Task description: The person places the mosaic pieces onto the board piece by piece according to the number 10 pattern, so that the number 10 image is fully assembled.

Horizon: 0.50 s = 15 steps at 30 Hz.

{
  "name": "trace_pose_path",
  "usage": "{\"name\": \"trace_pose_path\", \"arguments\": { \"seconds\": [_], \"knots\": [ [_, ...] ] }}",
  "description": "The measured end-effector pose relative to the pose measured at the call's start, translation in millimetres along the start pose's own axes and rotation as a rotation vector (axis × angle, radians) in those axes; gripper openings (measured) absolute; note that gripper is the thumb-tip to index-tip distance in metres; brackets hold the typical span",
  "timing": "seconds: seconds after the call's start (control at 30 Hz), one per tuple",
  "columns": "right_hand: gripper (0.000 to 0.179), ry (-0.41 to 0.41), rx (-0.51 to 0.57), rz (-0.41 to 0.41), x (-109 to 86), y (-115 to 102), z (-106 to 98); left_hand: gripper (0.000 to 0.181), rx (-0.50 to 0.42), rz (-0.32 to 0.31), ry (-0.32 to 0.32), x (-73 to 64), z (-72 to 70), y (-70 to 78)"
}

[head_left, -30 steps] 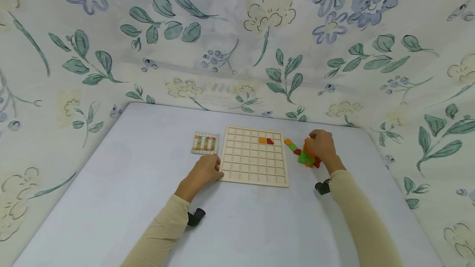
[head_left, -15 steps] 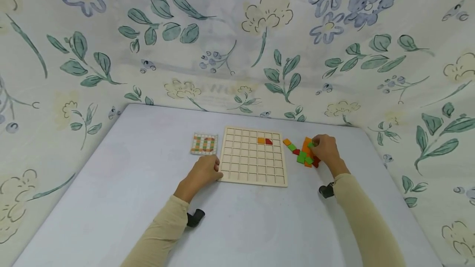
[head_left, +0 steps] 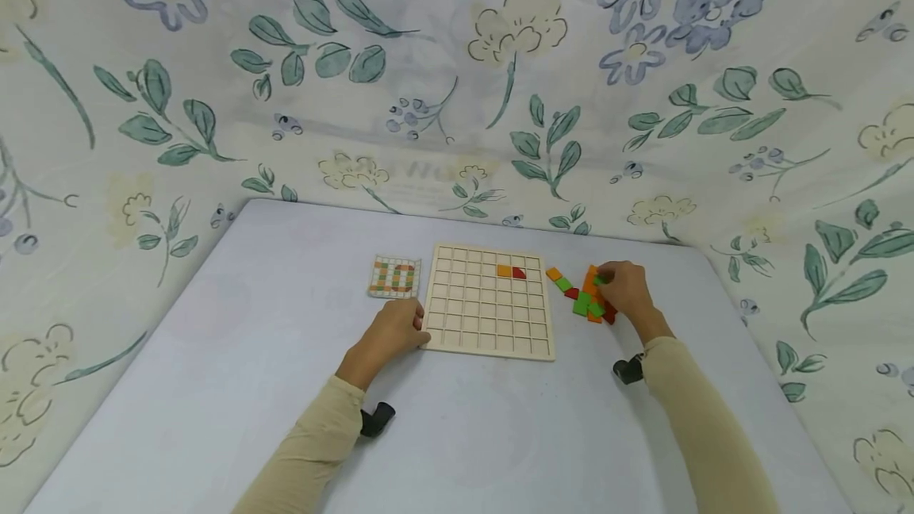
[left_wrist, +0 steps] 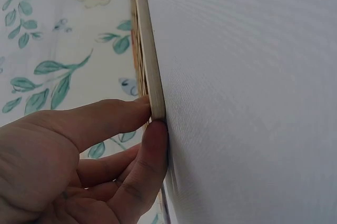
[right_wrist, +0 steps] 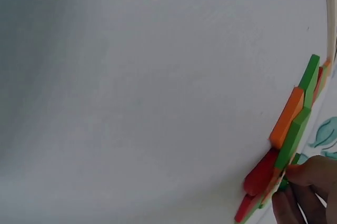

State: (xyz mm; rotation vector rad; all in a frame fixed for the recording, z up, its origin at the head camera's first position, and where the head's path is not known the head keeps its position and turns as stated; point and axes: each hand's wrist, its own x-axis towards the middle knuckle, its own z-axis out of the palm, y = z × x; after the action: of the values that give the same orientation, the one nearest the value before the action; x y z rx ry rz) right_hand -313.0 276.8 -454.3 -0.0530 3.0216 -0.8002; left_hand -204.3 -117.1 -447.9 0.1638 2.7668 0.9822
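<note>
A pale wooden grid board (head_left: 489, 316) lies flat in the head view, an orange square tile (head_left: 505, 270) and a red round-edged tile (head_left: 519, 273) side by side in its upper cells. At the board's near left corner my left hand (head_left: 389, 331) pinches the edge; the left wrist view has thumb and forefinger on that corner (left_wrist: 154, 84). My right hand (head_left: 627, 292) is at the pile of loose tiles (head_left: 581, 304), pinching a small green tile (head_left: 600, 280). Its fingers partly cover that tile and the pile's right side.
Left of the board lies a small pattern card (head_left: 394, 276) with a coloured grid. An orange, a green and a red tile run in a slanting line between board and pile. Floral cloth (head_left: 428, 101) rises behind the white table (head_left: 457, 435).
My right hand has drawn slightly right and down off the orange tiles, uncovering them, and a green tile now shows at its fingertips. The left hand has stayed at the board's corner.
</note>
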Motion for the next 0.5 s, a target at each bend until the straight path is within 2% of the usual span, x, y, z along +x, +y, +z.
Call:
{"name": "trace_pose_path", "arguments": {
  "seconds": [0.2,0.5],
  "knots": [
    [0.033,0.012,0.061,-0.076,0.5,-26.6,5.9,0.029,-0.001,0.009,0.015,-1.7,-1.7,1.1],
    [0.032,-0.04,0.089,-0.185,0.1,-71.8,36.6,0.026,-0.008,0.007,0.01,-1.8,-0.8,1.6]
  ]
}}
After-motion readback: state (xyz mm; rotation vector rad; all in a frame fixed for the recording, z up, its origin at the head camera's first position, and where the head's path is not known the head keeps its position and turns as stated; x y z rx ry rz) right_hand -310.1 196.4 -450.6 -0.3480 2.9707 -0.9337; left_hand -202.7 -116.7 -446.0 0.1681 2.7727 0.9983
